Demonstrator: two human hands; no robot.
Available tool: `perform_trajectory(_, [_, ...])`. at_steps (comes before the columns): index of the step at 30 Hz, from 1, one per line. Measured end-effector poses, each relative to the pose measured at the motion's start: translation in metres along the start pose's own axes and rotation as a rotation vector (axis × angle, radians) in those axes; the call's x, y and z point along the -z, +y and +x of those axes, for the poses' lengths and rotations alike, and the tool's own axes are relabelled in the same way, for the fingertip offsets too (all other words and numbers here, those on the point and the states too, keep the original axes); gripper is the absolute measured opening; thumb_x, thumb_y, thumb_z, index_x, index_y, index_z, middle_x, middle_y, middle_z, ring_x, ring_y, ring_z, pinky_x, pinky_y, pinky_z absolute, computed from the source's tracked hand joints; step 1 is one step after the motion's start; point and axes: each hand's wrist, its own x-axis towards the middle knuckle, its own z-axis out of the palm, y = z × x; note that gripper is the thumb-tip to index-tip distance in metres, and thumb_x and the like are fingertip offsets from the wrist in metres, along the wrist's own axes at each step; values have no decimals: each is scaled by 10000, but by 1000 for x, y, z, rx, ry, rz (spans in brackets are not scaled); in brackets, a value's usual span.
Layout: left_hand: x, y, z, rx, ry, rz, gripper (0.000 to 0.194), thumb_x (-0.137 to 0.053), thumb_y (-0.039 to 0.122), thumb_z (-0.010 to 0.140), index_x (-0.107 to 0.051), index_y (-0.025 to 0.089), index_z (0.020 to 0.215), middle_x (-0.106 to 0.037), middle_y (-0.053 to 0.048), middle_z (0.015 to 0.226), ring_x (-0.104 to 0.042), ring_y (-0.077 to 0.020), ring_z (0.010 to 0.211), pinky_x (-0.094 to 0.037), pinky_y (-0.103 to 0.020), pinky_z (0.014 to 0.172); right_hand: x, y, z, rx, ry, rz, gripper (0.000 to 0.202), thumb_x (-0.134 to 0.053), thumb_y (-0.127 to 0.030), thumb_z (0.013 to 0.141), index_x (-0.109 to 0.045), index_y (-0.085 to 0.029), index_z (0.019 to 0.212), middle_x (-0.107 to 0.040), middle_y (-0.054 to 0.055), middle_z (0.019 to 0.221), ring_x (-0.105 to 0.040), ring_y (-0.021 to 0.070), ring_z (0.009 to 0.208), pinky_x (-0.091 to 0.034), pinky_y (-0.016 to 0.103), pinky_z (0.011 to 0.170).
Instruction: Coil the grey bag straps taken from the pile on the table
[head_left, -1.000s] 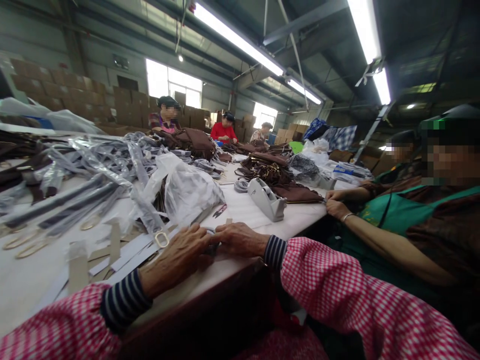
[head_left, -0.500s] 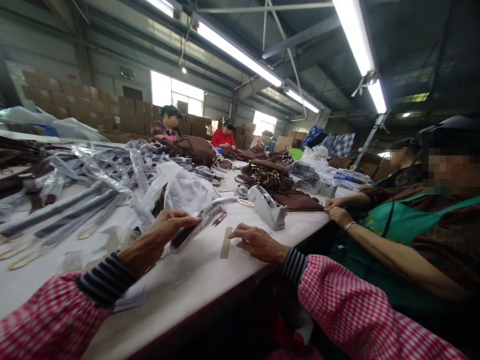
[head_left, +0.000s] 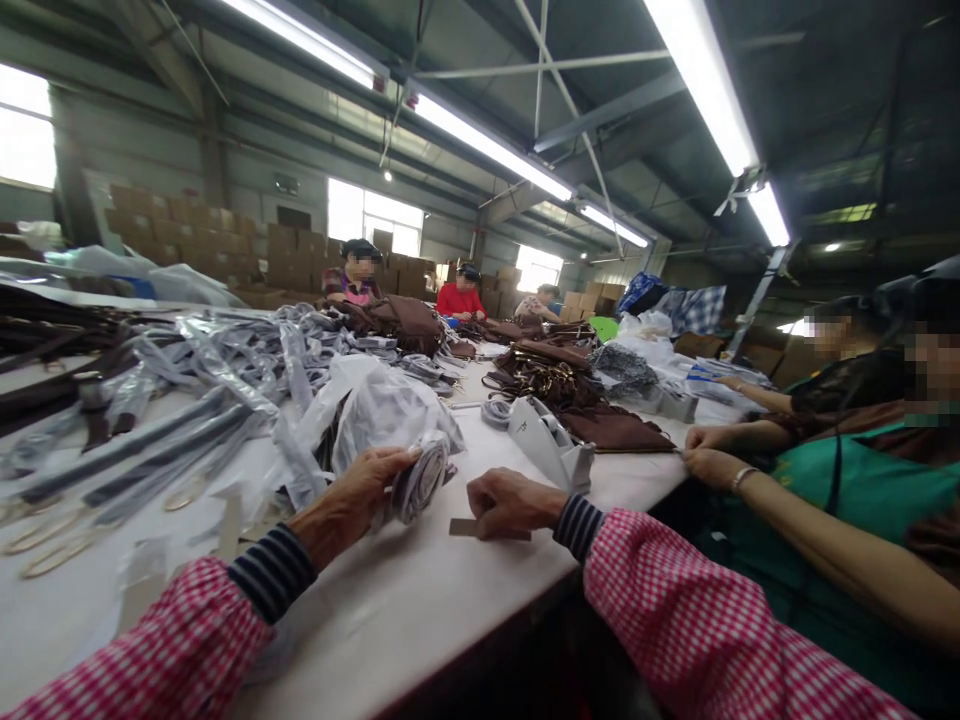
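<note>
A rolled-up strap in clear wrap [head_left: 421, 482] is held at its top by my left hand [head_left: 354, 500], thumb and fingers closed on it, above the white table [head_left: 360, 620]. Over to the right, my right hand [head_left: 510, 503] has its fingers curled down onto a flat grey-brown strip [head_left: 463, 527], which lies crosswise near the table's front edge. The grey tape dispenser [head_left: 551, 445] stands just behind my right hand. A crumpled clear plastic bag [head_left: 375, 410] sits behind the rolled strap.
Plastic-wrapped straps [head_left: 172, 440] with gold rings cover the left side. Brown bags [head_left: 615, 428] are piled toward the back and right. A person in a green apron [head_left: 862, 480] works close at the right; several other people are farther back.
The strap in my left hand now shows its round coiled side. My right hand's fingers have closed onto the strip, which has turned from lengthwise to crosswise. The view has shifted slightly left.
</note>
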Motion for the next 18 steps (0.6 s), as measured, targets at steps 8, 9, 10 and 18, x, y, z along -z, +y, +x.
perform_trajectory(8, [-1, -10, 6, -59, -181, -154, 324, -890, 427, 764, -764, 138, 840, -711, -46, 821, -605, -151, 731, -473, -250, 698, -8, -9, -26, -69, 318, 604, 237, -667, -358, 839, -622, -146, 743, -537, -32, 654, -456, 91, 580, -360, 203, 529])
perform_trajectory(9, [-3, -10, 6, -63, -200, -150, 312, -879, 420, 784, -769, 137, 857, -717, -49, 835, -611, -148, 736, -474, -243, 694, -9, -13, -26, -84, 329, 677, 238, -685, -351, 817, -614, -147, 718, -530, -33, 640, -451, 86, 565, -349, 198, 510])
perform_trajectory(10, [-4, -11, 6, -67, -222, -144, 305, -864, 418, 806, -774, 137, 883, -726, -56, 854, -619, -149, 745, -478, -240, 695, -9, -17, -25, -93, 324, 717, 228, -693, -337, 799, -610, -148, 702, -530, -32, 632, -456, 85, 553, -349, 195, 496])
perform_trajectory(18, [-7, -11, 2, -101, -356, -74, 301, -793, 444, 878, -776, 148, 932, -737, -69, 884, -613, -159, 750, -475, -261, 718, -26, -38, -25, -82, 179, 907, 176, -662, -327, 812, -596, -176, 872, -679, 1, 686, -596, 114, 489, -406, 184, 420])
